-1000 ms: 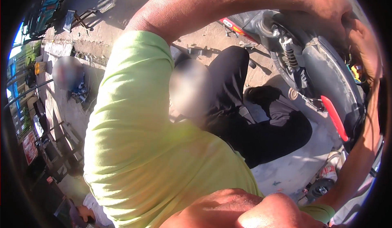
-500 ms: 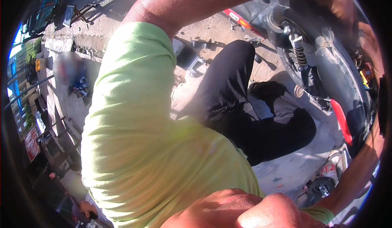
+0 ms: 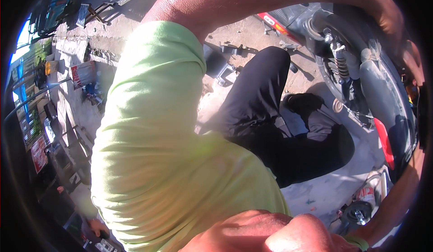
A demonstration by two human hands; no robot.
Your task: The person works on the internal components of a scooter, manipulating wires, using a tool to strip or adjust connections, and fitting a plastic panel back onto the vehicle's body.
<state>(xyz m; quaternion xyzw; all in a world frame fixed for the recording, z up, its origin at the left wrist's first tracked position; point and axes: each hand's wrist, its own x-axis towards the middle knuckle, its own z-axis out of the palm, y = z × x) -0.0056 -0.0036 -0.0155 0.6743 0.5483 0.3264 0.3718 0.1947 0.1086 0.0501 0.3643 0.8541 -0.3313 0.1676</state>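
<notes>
The motorcycle [image 3: 381,87] stood at right, near the bent leg [image 3: 261,92]. The left hand [image 3: 393,24] and right hand [image 3: 412,64] were close together beyond its dark fender [image 3: 383,103]; finger opening and grip could not be determined for either of the 2. Caution: uneven arm force could have tipped the machine toward the leg; a poor view of the fingers risked pinching them.
</notes>
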